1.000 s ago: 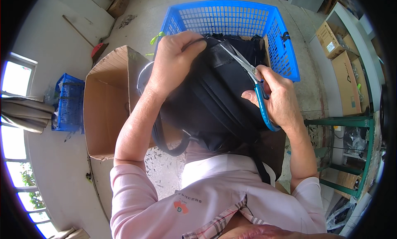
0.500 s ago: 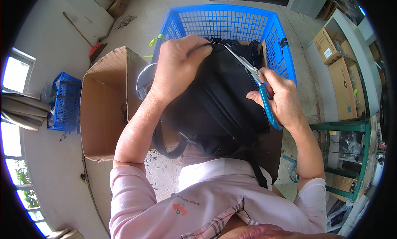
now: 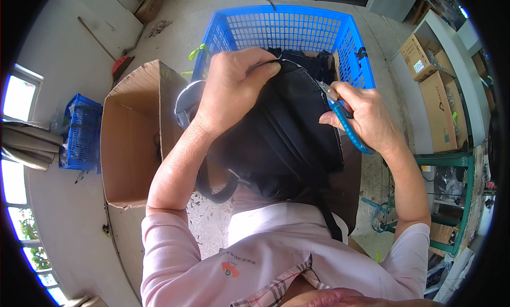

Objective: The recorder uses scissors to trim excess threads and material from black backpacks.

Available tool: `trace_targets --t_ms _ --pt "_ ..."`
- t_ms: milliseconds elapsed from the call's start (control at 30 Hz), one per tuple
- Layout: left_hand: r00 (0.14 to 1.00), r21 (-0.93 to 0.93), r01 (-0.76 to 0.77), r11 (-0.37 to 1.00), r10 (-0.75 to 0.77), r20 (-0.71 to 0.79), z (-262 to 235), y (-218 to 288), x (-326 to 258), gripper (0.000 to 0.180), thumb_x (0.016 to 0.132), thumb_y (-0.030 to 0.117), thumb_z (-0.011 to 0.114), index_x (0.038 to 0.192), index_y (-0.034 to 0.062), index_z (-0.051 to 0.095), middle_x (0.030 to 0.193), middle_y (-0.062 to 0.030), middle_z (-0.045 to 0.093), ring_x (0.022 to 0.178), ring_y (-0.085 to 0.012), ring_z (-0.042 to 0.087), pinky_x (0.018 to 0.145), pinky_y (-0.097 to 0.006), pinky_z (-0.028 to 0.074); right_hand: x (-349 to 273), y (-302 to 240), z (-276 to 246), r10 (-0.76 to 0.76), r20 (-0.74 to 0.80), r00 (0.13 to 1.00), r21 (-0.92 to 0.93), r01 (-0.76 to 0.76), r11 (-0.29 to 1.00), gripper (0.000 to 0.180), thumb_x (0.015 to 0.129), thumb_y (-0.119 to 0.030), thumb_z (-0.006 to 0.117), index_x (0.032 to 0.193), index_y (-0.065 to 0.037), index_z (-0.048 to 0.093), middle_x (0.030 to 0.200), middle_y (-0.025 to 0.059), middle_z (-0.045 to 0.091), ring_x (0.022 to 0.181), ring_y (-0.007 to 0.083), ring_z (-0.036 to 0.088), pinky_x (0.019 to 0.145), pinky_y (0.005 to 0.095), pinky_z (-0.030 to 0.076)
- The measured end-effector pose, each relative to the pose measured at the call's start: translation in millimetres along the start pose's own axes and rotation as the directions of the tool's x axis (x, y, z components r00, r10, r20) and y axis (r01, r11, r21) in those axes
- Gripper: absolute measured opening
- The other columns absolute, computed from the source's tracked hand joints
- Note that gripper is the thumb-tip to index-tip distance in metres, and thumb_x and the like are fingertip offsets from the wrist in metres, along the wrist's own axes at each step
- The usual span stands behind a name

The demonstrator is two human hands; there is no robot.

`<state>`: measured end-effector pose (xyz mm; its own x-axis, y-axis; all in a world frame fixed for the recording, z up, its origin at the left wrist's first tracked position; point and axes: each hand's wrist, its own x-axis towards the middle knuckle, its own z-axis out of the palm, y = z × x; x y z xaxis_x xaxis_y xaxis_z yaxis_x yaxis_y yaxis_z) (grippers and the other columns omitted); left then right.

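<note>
A: Backpack, black, sits mid-frame on the person's lap, top end tipped toward the blue crate at upper centre.

B: Hands?

A: Left hand is clamped over the bag's top edge, fingers curled in, thumb side pinching the seam. Right hand is closed round blue-handled scissors, blades at the bag's upper right edge, just beside the left fingertips.

B: Risk from here, imo?

A: Blade tips are v. close to the left fingers, so a slip could nick them. Also the fabric's bunched there; if the blades bite too deep they'd prob cut the shell or stitching, not only a loose thread. Bag's only propped on the lap, so it could roll off toward the floor if the left grip eases.

B: Materials?

A: Bag looks like woven synthetic cloth, matte, soft, w/ long ribbed folds and a rounded body; a padded strap loops out at lower left. Scissors: metal blades, smooth plastic handles. Crate is rigid plastic lattice, rectangular, w/ dark cloth items inside. Open cardboard box at left, brown, flaps up, rough torn edges. Floor is pale concrete w/ scraps.

B: Anything hidden?

A: Blade tips partly behind the bag edge, can't tell what exactly they're on.
</note>
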<state>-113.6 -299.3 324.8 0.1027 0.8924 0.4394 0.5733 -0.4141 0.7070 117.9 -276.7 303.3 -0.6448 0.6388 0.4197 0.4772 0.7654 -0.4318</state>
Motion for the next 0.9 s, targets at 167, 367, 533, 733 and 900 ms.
trace_targets --t_ms 167,367,533,733,900 --pt "0.998 -0.016 0.013 1.0 -0.014 -0.056 5 -2 3 0.012 0.075 0.006 0.06 0.082 -0.0037 0.061 0.07 -0.0154 0.061 0.064 -0.0239 0.061 0.059 -0.028 0.046 3 3 5 0.259 0.018 0.966 0.605 -0.217 0.766 0.044 0.068 -0.024 0.075 0.099 -0.001 0.055 0.068 0.0001 0.053 0.061 0.0079 0.05 0.058 0.0192 0.042" --pt "0.898 0.184 -0.254 0.95 0.302 -0.32 -6 -5 -1 0.032 0.073 0.007 0.063 0.103 -0.0013 0.055 0.094 -0.0158 0.061 0.086 -0.0225 0.061 0.074 -0.029 0.047 5 12 29 0.396 -0.067 0.916 0.747 -0.217 0.628 0.044 0.067 -0.013 0.07 0.106 0.001 0.054 0.081 0.0019 0.056 0.073 0.009 0.051 0.072 0.0211 0.043" --pt "0.838 -0.631 0.382 0.675 -0.541 -0.071 -8 -108 -68 0.057 0.076 0.029 0.065 0.12 0.0004 0.043 0.119 -0.0152 0.049 0.109 -0.0244 0.047 0.095 -0.035 0.035 -9 31 37 0.471 -0.036 0.882 0.992 -0.025 0.123 0.053 0.07 -0.01 0.056 0.12 0.002 0.043 0.11 0.0153 0.056 0.096 0.0253 0.058 0.086 0.0363 0.046" --pt "0.782 -0.724 0.412 0.554 -0.623 -0.031 32 -124 -66 0.057 0.075 0.027 0.067 0.12 -0.0024 0.047 0.113 -0.013 0.055 0.107 -0.0237 0.049 0.096 -0.033 0.033 -38 36 36 0.501 -0.206 0.841 0.977 0.15 0.15 0.051 0.07 -0.01 0.056 0.118 0.003 0.045 0.111 0.0126 0.055 0.096 0.0232 0.057 0.086 0.0343 0.045" --pt "0.99 -0.37 0.06 0.927 -0.103 -0.097 -53 -48 5 0.007 0.077 0.011 0.064 0.076 0.0038 0.063 0.068 0.009 0.054 0.065 -0.001 0.045 0.059 -0.019 0.039 -78 30 42 0.533 -0.251 0.808 0.911 0.01 0.413 0.045 0.066 -0.006 0.066 0.108 0.0 0.053 0.094 0.0048 0.056 0.082 0.0123 0.055 0.076 0.0245 0.044"
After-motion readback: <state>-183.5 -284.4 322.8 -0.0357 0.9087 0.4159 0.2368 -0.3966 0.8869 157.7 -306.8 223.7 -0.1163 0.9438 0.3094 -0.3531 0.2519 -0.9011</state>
